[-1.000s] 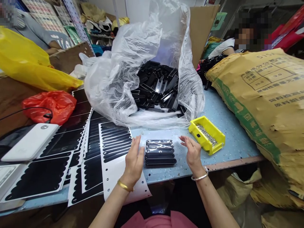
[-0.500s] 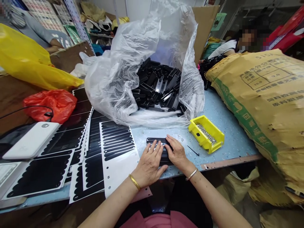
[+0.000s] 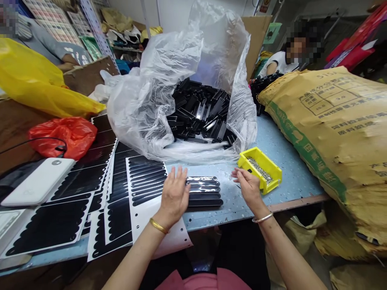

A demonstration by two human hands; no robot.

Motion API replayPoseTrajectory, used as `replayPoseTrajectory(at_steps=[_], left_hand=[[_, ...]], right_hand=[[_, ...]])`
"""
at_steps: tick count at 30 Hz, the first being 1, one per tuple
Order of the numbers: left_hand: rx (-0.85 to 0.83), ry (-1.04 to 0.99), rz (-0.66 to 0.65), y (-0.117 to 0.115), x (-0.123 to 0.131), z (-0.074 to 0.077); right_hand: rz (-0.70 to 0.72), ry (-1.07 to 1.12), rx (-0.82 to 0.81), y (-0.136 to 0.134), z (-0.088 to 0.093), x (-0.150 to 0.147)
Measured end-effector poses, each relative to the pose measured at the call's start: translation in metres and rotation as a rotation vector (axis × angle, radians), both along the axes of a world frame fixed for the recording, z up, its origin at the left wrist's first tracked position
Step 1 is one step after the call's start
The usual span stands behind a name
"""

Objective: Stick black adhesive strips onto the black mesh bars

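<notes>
Our left hand [image 3: 174, 194] is spread flat, its fingers touching the left end of the black strips [image 3: 205, 192]. These lie side by side close to the front edge of the bench [image 3: 290, 161]. Our right hand [image 3: 248, 186] hovers just right of them, fingertips drawn together; we cannot tell whether they pinch anything. The yellow bin [image 3: 273, 180] sits just beside it.

The left hand [image 3: 174, 197] lies flat, palm down, fingers spread forward. The right hand [image 3: 248, 186] is raised slightly, fingers loosely curled, thumb and forefinger near together.
</notes>
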State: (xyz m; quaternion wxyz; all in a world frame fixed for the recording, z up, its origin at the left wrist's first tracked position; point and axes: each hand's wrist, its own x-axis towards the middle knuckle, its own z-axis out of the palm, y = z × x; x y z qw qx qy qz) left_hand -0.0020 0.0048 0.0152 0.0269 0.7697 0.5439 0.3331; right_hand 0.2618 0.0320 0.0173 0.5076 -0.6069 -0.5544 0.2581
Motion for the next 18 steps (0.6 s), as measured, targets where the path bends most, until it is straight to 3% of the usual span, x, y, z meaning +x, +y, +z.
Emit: replayPoseTrajectory(at_steps=[3,9,14,18], left_hand=[[-0.016,-0.101,0.135,0.008,-0.003,-0.006],[-0.202,0.024,0.126,0.006,0.017,-0.022],[-0.254,-0.028,0.107,0.005,0.017,-0.032],[-0.261,-0.042,0.107,0.007,0.017,-0.035]], right_hand=[[0.024,-0.231,-0.07,-0.017,-0.006,-0.013],[-0.017,-0.627,-0.124,-0.032,-0.027,-0.05],[0.01,-0.698,-0.152,-0.027,-0.025,-0.05],[0.079,-0.624,-0.242,-0.02,-0.017,-0.045]])
